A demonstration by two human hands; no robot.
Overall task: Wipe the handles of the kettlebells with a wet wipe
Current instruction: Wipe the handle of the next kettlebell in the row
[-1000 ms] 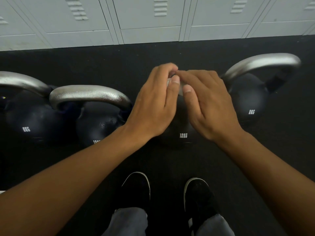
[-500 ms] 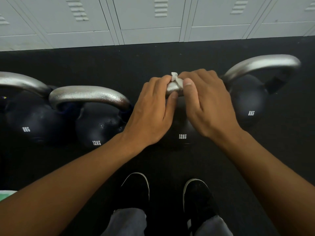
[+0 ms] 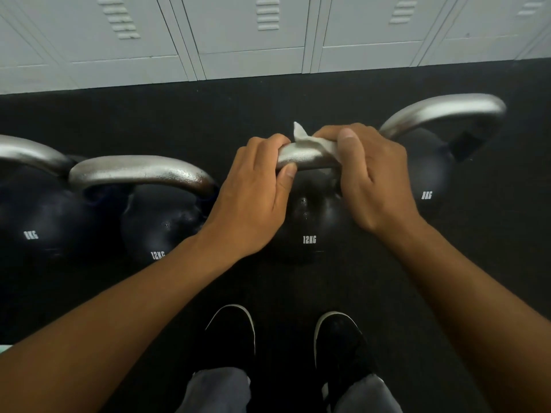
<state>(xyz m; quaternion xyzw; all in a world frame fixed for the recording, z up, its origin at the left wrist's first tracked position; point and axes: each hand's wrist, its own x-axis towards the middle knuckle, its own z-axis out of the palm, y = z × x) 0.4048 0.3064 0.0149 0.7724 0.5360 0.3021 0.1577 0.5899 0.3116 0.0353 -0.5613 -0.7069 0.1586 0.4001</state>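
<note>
A person is standing over a row of four black kettlebells on a dark rubber floor, looking down at both bare hands working on the third one from the left, a kettlebell marked 12KG (image 3: 310,231). The left hand (image 3: 253,198) is curling its fingers over the silver handle (image 3: 301,158) with the thumb tucked under it, so its grip is clamped on the bar and appears to be steadying it. The right hand (image 3: 372,180) is just beside it on the same handle, its grip wrapping a white wet wipe (image 3: 310,143) around the metal, with the thumb pressing the wipe down on top and one loose corner sticking up between the hands. A short bare stretch of handle is showing between the two hands. To do this step well, the right hand should probably be keeping the wipe folded fully around the bar and sliding it along the curve, while the left hand is giving way so the covered part also gets wiped. The neighbouring 12KG kettlebell (image 3: 161,222) is sitting just to the left, and two 8KG kettlebells (image 3: 429,180) are standing at the ends of the row. Pale grey lockers (image 3: 253,40) are lining the wall beyond, and black shoes (image 3: 232,332) are showing below.
</note>
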